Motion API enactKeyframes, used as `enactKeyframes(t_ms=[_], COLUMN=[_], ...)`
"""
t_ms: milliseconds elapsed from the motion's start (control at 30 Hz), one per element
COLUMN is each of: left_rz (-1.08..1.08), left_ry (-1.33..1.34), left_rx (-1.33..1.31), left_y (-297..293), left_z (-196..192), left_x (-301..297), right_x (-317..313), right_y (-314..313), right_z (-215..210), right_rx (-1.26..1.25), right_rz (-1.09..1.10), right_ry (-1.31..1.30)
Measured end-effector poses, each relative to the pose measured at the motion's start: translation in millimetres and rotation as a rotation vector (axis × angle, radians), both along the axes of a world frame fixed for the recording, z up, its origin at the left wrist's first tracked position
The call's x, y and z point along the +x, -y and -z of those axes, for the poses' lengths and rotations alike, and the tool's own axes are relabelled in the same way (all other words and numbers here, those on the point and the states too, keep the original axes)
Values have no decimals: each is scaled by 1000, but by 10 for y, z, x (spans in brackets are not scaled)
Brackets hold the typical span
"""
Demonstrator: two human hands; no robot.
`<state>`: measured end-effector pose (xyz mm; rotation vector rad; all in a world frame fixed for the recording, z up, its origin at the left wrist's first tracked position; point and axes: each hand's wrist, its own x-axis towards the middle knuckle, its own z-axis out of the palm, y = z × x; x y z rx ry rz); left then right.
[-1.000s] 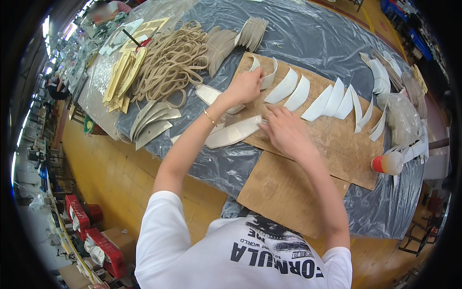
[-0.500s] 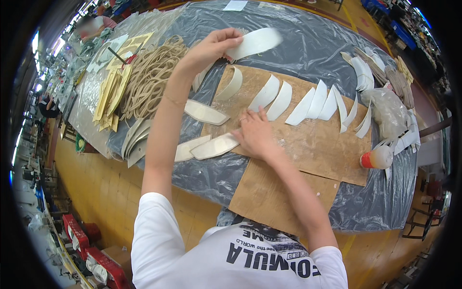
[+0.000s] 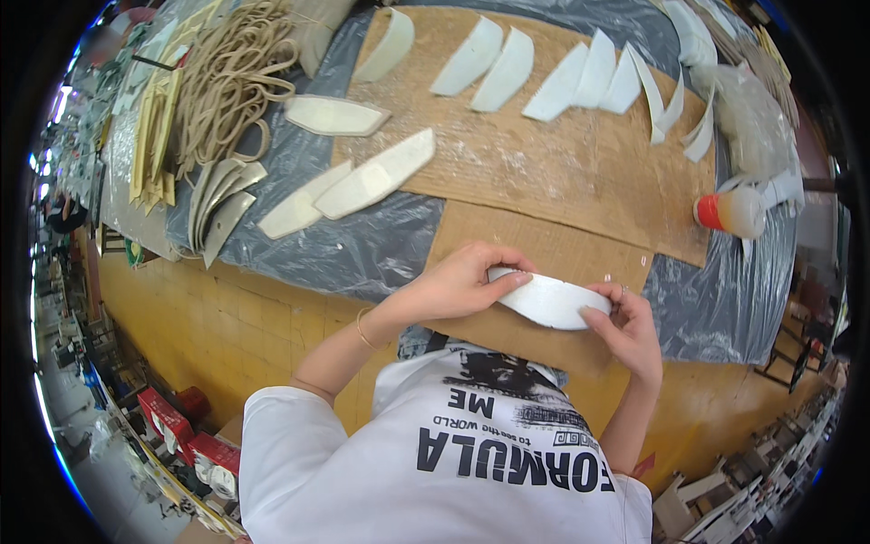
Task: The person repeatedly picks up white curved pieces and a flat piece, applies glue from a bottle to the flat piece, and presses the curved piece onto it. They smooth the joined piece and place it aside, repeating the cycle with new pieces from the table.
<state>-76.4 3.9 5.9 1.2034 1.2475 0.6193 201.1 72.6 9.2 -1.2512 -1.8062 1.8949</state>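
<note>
A long white curved piece (image 3: 549, 300) is held close to my chest with both hands. My left hand (image 3: 464, 282) grips its left end, thumb on top. The right end sits between the fingers of my right hand (image 3: 627, 322). Under my hands lies a brown cardboard sheet (image 3: 544, 172) on a table covered in grey plastic film (image 3: 358, 249). A row of similar white curved pieces (image 3: 580, 72) stands along the far edge of the cardboard. Three flat pointed pieces (image 3: 372, 174) lie at the cardboard's left edge.
A tangle of beige cord (image 3: 228, 77) and flat yellow strips (image 3: 149, 136) lie at the far left, with grey curved pieces (image 3: 217, 201) beside them. A squeeze bottle with a red cap (image 3: 732, 210) lies on its side at the right. Clear bags (image 3: 752, 109) sit behind it.
My left hand lifted one white piece from the far side and brought it close to my body. My right hand left the cardboard and took hold of its other end.
</note>
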Motion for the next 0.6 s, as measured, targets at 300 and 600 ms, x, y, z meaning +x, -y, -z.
enactKeyframes(t_ms=[300, 600], left_rz=[-381, -125], left_ry=[-380, -864], left_rx=[439, 666], left_y=[243, 507], left_z=[72, 149], left_x=[242, 542], right_x=[-241, -296], right_y=[122, 301], right_z=[-34, -76], right_rx=[455, 921], right_rz=[63, 181], right_ry=[557, 767])
